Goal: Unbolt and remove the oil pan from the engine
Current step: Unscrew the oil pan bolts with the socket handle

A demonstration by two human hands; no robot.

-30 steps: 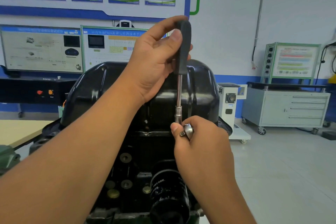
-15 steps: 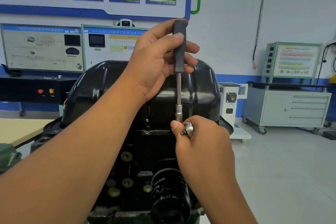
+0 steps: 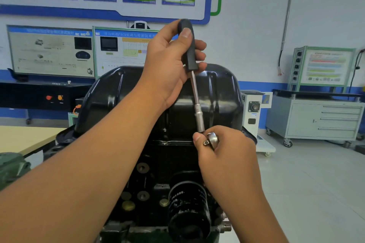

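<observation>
While the pan (image 3: 126,92) sits on top of the upturned engine (image 3: 158,163), seated all round as far as the view shows, the task looks early or midway: unbolting is in hand and removal has not begun. The left hand (image 3: 169,69) grips the black handle of the driver (image 3: 189,49), fingers curled round it and thumb pressed along its top, with the shaft running down toward 6 o'clock into a socket (image 3: 199,120). That socket meets the pan's flange at the near edge, at 3 o'clock from the seam's middle, so a bolt there is likely being turned; the bolt itself is hidden. The right hand (image 3: 223,154) is clamped on a ratchet head (image 3: 211,140), thumb tip just beside the socket's foot, seemingly steadying it. How many bolts are already out I cannot tell; one small fastener shows on the flange at 9 o'clock from the socket. The filter (image 3: 187,207) juts toward the camera at 6 o'clock, below both hands. Left to do: the remaining flange bolts, then lifting the pan free.
</observation>
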